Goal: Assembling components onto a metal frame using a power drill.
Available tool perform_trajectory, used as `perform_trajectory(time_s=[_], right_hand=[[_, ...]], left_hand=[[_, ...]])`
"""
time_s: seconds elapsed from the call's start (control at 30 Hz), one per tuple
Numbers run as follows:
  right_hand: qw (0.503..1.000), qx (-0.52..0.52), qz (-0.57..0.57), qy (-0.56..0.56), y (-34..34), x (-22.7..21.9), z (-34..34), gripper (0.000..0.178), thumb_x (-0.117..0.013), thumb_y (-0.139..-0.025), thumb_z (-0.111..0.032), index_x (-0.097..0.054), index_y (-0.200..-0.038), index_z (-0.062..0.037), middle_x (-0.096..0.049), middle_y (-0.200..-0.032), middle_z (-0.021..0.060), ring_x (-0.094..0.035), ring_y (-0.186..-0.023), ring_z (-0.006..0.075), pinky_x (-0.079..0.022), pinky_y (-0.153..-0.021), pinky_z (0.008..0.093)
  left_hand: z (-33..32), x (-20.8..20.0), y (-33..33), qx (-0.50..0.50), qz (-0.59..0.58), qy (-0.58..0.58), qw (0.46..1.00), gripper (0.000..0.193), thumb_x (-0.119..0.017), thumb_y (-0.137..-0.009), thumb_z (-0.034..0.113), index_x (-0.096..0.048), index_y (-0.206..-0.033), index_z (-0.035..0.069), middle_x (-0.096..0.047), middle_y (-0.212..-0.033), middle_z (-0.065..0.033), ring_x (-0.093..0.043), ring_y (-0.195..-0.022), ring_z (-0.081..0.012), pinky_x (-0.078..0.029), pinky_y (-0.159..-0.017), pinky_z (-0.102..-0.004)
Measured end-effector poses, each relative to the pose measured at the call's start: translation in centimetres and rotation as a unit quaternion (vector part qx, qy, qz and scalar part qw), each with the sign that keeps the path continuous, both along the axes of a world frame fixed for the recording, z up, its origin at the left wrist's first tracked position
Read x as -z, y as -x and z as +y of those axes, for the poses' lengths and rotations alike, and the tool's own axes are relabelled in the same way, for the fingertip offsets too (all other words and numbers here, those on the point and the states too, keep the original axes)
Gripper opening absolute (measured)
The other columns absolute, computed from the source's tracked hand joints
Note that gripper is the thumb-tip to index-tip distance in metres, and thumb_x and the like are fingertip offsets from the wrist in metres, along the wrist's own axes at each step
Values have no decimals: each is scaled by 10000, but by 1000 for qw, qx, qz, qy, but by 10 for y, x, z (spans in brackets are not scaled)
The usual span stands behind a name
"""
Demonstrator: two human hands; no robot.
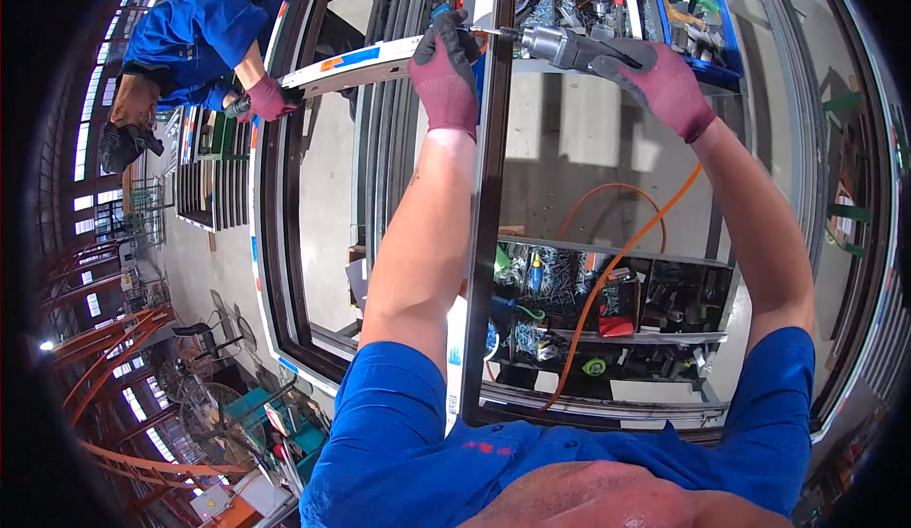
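In maroon gloves with dark palms, both my hands are at the window-like metal frame. My right hand (664, 82) grips a grey power screwdriver (560, 46), held level. Its thin bit points left across the dark upright bar (493, 177) towards my left fingers. My left hand (446, 73) is closed round the right end of a short crossbar (356, 58) with white, blue and orange film, where it meets the upright. Whether the fingertips also pinch a screw cannot be made out. At the crossbar's left end is a co-worker's gloved hand (270, 99).
Below the frame, a parts tray (655, 336) holds screws and black fittings. An orange hose (622, 253) hangs over it. A blue bin (731, 68) of parts stands at the far right, beside more screws. The co-worker in blue (199, 30) bends over the frame's far left.
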State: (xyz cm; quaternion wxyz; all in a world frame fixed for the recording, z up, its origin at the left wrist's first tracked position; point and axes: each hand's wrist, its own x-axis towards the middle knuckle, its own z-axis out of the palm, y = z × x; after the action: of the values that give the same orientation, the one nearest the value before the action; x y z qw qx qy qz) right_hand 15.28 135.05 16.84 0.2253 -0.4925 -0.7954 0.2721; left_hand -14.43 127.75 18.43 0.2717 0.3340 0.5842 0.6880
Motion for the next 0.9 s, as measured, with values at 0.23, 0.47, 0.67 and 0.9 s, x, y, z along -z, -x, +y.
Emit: perform_trajectory(time_s=[0.23,0.47,0.67,0.9], right_hand=[[1000,1,0,-7,-3,4,0,512,-800,-979,-492,-781,-1335,-124,-802,-1207,189,-748,-1142,409,-600,-989,435],[1000,2,1,-12,-7,14,6,533,-797,-996,-458,-763,-1326,-40,-799,-1186,222,-754,-1114,411,-597,-982,431],[994,-13,100,41,-17,23,9,478,-749,-1058,-391,-742,-1337,-4,-786,-1160,224,-750,-1067,389,-589,-982,423],[903,-183,-107,-373,-89,70,55,284,-664,-1078,-236,-795,-1312,-141,-726,-1322,190,-702,-1166,379,-577,-977,414]], left_hand=[[-2,-1,-2,1,7,16,1000,362,-671,-1148,332,-825,-1216,12,-730,-870,-9,-632,-782,-91,-532,-761,-277],[1,8,2,39,-17,-8,999,372,-709,-1115,338,-817,-1237,4,-773,-955,-52,-689,-814,-130,-554,-792,-297],[3,10,3,-47,-75,-58,994,426,-680,-1129,364,-760,-1228,-43,-767,-1075,-107,-696,-892,-166,-566,-843,-328],[16,12,14,-109,-287,100,946,542,-811,-1021,406,-730,-1371,-1,-729,-1360,-158,-715,-1099,-276,-572,-981,-402]])
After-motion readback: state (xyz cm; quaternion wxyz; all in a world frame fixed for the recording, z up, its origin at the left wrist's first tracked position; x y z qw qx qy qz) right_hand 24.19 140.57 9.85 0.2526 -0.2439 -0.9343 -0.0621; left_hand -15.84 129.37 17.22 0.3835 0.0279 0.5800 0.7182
